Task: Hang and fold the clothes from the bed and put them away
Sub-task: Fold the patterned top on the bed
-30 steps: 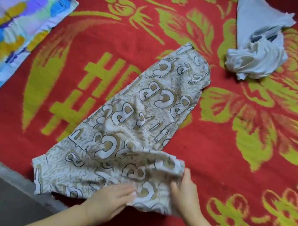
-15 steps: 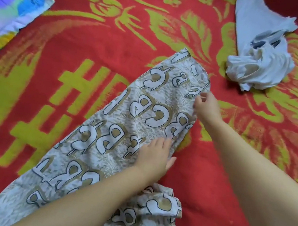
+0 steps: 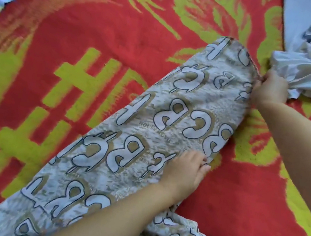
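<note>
Trousers (image 3: pixel 147 137): on the bed (image 3: pixel 236 221), long axis running near-left to far-right.
My right hand (image 3: pixel 270 88): nearer the far hem, pinching it.
My left hand (image 3: pixel 184 172): flat, pressing mid-leg.

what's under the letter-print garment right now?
The letter-print garment lies flat on the red and green blanket, which shows on all sides. The left hand presses on it; the right hand pinches its far edge. Anything beneath the cloth is hidden.
</note>
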